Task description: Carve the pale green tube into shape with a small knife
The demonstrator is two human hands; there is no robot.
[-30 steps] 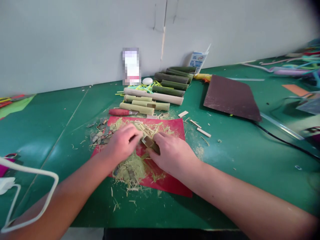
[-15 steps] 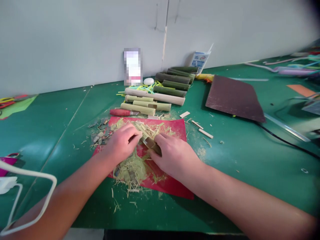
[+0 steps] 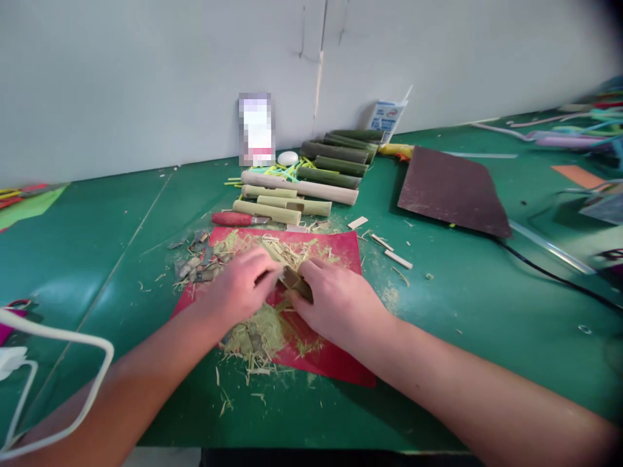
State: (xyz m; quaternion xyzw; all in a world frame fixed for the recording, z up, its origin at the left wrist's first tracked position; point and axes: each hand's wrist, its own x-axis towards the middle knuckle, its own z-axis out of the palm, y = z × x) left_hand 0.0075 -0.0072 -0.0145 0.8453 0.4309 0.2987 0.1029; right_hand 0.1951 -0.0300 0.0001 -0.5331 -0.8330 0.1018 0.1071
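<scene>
Over a red mat [image 3: 341, 250] strewn with green shavings, my right hand [image 3: 338, 301] grips a short piece of split bamboo [image 3: 296, 283] and holds it against the mat. My left hand [image 3: 238, 285] is closed beside it, fingers pinched at the bamboo's near end; what it holds there is hidden by the fingers. A heap of pale green shavings [image 3: 256, 331] lies under and before both hands.
Behind the mat lie peeled bamboo sticks [image 3: 287, 202], dark green bamboo sections [image 3: 335, 162], and a red-handled knife [image 3: 236, 219]. A brown sandpaper sheet [image 3: 450, 191] and a black cable [image 3: 555, 275] sit to the right. A white cable [image 3: 58, 324] loops at the near left.
My left hand has shifted slightly to the right, closer to the bamboo piece. The right hand keeps its grip in the same place.
</scene>
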